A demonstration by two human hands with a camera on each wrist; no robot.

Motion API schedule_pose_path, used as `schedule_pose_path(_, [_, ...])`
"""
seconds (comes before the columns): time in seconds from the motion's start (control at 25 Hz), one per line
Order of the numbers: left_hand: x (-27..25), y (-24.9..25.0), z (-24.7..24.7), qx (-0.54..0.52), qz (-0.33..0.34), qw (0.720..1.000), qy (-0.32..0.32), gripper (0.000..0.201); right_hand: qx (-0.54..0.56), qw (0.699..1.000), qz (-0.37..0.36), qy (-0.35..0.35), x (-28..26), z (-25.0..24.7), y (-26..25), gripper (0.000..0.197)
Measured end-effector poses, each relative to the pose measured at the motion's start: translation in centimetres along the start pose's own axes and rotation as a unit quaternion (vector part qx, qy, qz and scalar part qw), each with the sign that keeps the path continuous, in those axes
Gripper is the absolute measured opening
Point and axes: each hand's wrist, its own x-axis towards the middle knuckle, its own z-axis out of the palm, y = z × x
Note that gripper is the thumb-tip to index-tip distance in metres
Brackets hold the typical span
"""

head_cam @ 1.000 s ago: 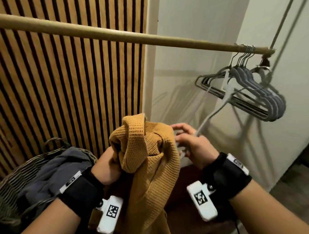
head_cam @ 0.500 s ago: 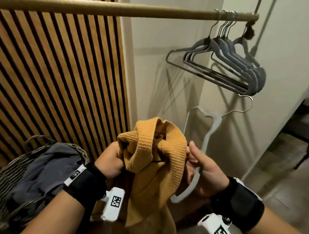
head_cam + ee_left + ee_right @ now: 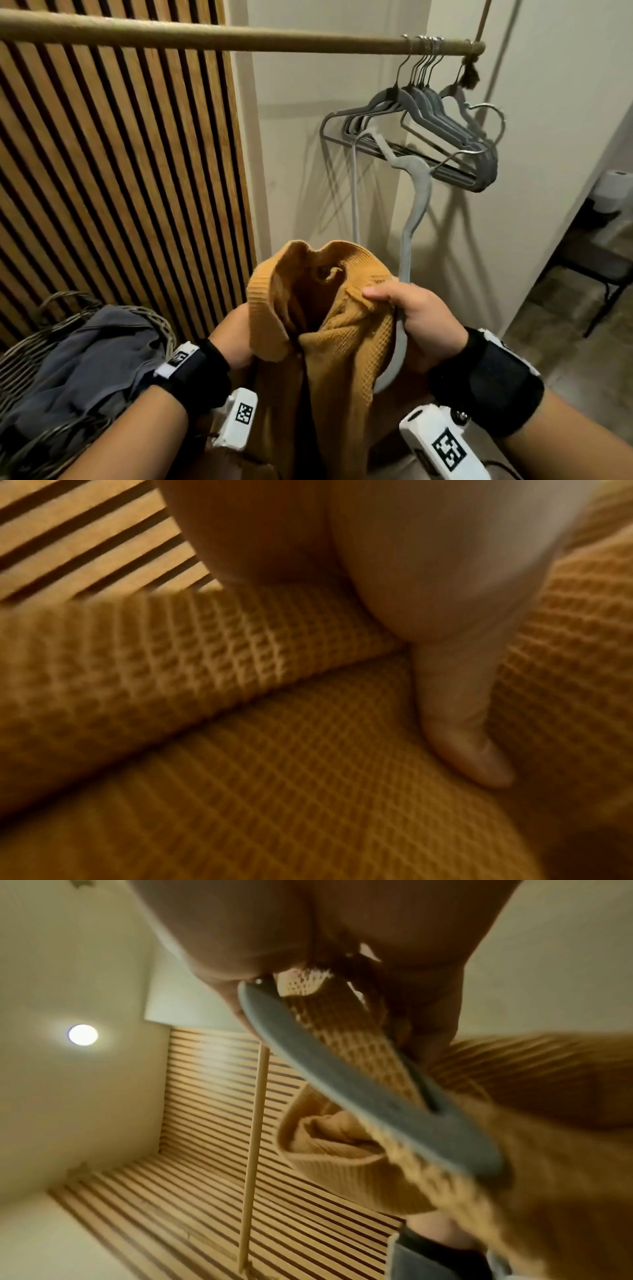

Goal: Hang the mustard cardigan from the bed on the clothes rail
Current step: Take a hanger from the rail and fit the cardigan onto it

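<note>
The mustard waffle-knit cardigan (image 3: 329,335) hangs bunched between my two hands below the wooden clothes rail (image 3: 212,34). My left hand (image 3: 236,339) grips its ribbed edge on the left, fingers hidden in the fabric; the left wrist view shows a finger (image 3: 459,723) lying on the cardigan (image 3: 274,750). My right hand (image 3: 407,311) pinches the collar together with one arm of a light grey hanger (image 3: 411,212), whose hook points up toward the rail. The right wrist view shows the hanger (image 3: 377,1091) pressed against the cardigan (image 3: 349,1047).
Several dark grey hangers (image 3: 442,116) hang bunched at the rail's right end, by the rope (image 3: 479,31) that carries it. A slatted wood panel (image 3: 120,171) stands behind. A wicker basket (image 3: 30,363) with grey clothes sits at lower left. A dark stool (image 3: 596,263) stands at right.
My right hand took one grey hanger off the rail, brought it down to the cardigan, and now pinches the collar against it. The cardigan's neck has opened wider.
</note>
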Motion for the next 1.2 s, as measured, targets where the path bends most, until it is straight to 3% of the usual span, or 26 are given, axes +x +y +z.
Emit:
schedule_pose_path(0.16, [-1.8, -0.9, 0.3, 0.082, -0.043, 0.994, -0.066, 0.03, 0.039, 0.998, 0.028, 0.05, 0.5, 0.9, 0.2, 0.046])
schedule_pose_path(0.24, [-2.6, -1.5, 0.5, -0.128, -0.101, 0.982, -0.092, 0.06, 0.046, 0.995, 0.026, 0.08, 0.5, 1.0, 0.4, 0.055])
schedule_pose_path(0.32, [-2.9, -1.9, 1.7, -0.315, -0.166, 0.928, -0.111, 0.083, 0.054, 0.994, 0.029, 0.095, 0.4, 0.8, 0.5, 0.059])
schedule_pose_path(0.36, [-2.4, -2.1, 2.5, -0.307, -0.177, 0.929, -0.102, 0.092, 0.056, 0.993, 0.037, 0.098, 0.1, 0.8, 0.7, 0.067])
schedule_pose_path(0.44, [-1.8, -2.6, 5.0, -0.181, -0.152, 0.966, -0.102, 0.11, 0.034, 0.994, 0.058, 0.089, -0.8, 1.1, 1.1, 0.091])
schedule_pose_path(0.48, [-1.8, -2.8, 6.2, -0.111, -0.128, 0.98, -0.107, 0.106, 0.02, 0.994, 0.064, 0.083, -1.4, 1.0, 1.4, 0.091])
schedule_pose_path(0.56, [-2.0, -3.6, 8.2, -0.008, -0.08, 0.99, -0.119, 0.074, -0.008, 0.994, 0.055, 0.095, -2.6, 0.5, 1.4, 0.068])
schedule_pose_path(0.6, [-2.6, -3.7, 9.0, -0.006, -0.066, 0.988, -0.139, 0.065, -0.017, 0.993, 0.045, 0.106, -3.4, 0.1, 1.2, 0.056])
schedule_pose_path(0.72, [-3.5, -3.6, 11.4, -0.057, -0.025, 0.977, -0.205, 0.075, -0.007, 0.992, 0.03, 0.125, -5.2, -1.4, 0.5, 0.052])
schedule_pose_path(0.8, [-3.1, -3.4, 13.3, -0.035, 0.025, 0.977, -0.209, 0.054, 0.003, 0.988, 0.015, 0.154, -6.3, -2.5, -0.1, 0.043])
schedule_pose_path(0.88, [-1.9, -3.8, 13.9, -0.051, 0.043, 0.982, -0.175, 0.025, -0.015, 0.987, 0.002, 0.158, -7.4, -4.0, -0.9, 0.056])
schedule_pose_path(0.96, [-0.4, -4.5, 12.5, -0.097, 0.025, 0.986, -0.134, 0.016, -0.056, 0.99, 0.005, 0.128, -8.9, -5.7, -1.9, 0.075])
schedule_pose_path(1.0, [0.7, -4.6, 11.3, -0.115, 0.013, 0.987, -0.107, 0.014, -0.095, 0.99, 0.006, 0.106, -9.8, -6.3, -2.5, 0.067])
schedule_pose_path(1.08, [3.0, -3.9, 8.4, -0.13, 0.004, 0.99, -0.049, 0.014, -0.156, 0.987, 0.002, 0.043, -10.9, -7.5, -3.9, 0.025])
schedule_pose_path(1.12, [4.1, -3.1, 7.0, -0.134, 0.011, 0.99, -0.031, 0.015, -0.18, 0.984, 0.0, 0.02, -11.4, -8.2, -4.4, 0.023])
schedule_pose_path(1.2, [5.8, -0.9, 4.7, -0.132, 0.034, 0.991, -0.019, 0.022, -0.23, 0.97, 0.026, -0.077, -12.1, -9.8, -4.9, 0.043])
